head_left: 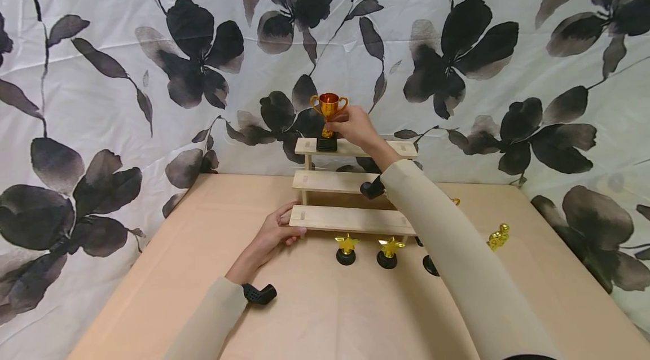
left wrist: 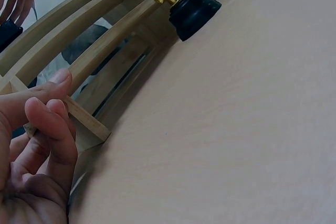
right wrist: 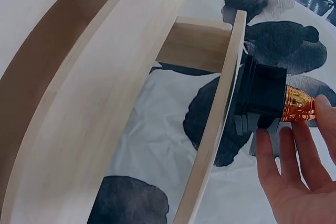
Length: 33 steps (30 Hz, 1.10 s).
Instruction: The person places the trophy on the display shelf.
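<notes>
A three-step wooden shelf (head_left: 350, 219) stands on the beige table (head_left: 325, 315). On the left end of its top step stands a gold cup trophy (head_left: 329, 106) on a black base. My right hand (head_left: 350, 123) pinches the trophy's stem; in the right wrist view the fingertips (right wrist: 291, 140) lie along the copper-gold stem (right wrist: 298, 103) above the top board (right wrist: 220, 108). My left hand (head_left: 281, 230) grips the left end of the bottom step, thumb on the front edge. In the left wrist view its fingers (left wrist: 47, 129) curl against the step's end (left wrist: 89, 124).
Two gold star trophies (head_left: 346, 248) (head_left: 388, 251) on black bases stand in front of the bottom step; one shows in the left wrist view (left wrist: 191, 9). A third base (head_left: 430, 265) is half hidden by my right sleeve. A gold figure (head_left: 499, 236) lies at the right. A flower-print cloth (head_left: 152, 66) hangs behind.
</notes>
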{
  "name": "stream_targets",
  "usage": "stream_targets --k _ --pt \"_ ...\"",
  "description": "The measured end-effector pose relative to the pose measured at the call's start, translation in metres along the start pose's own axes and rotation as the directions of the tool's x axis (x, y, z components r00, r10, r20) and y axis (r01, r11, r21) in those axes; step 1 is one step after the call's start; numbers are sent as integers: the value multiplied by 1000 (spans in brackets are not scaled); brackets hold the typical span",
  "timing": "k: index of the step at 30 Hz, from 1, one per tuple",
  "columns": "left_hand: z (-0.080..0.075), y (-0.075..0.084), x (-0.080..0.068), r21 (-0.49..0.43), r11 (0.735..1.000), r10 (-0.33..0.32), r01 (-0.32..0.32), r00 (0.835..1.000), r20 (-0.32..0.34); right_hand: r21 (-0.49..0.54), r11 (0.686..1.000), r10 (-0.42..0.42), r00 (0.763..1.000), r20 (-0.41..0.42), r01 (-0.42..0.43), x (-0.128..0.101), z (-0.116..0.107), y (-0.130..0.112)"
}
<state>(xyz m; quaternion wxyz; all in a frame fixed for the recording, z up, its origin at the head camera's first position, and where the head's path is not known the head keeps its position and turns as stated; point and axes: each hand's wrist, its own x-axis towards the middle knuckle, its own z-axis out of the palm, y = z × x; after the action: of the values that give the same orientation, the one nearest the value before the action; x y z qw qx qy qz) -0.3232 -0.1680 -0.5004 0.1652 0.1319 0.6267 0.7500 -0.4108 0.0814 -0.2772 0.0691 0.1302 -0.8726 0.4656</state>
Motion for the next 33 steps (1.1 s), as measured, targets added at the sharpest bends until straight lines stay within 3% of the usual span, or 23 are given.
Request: stream_targets --k 22,33 --pt "1 -2 3 -3 1000 -4 4 1000 -4 -13 1000 -8 1000 -5 8 10 15 0" --pt "2 0 2 22 1000 -5 6 1000 -26 50 998 25 1000 13 -26 13 17 1"
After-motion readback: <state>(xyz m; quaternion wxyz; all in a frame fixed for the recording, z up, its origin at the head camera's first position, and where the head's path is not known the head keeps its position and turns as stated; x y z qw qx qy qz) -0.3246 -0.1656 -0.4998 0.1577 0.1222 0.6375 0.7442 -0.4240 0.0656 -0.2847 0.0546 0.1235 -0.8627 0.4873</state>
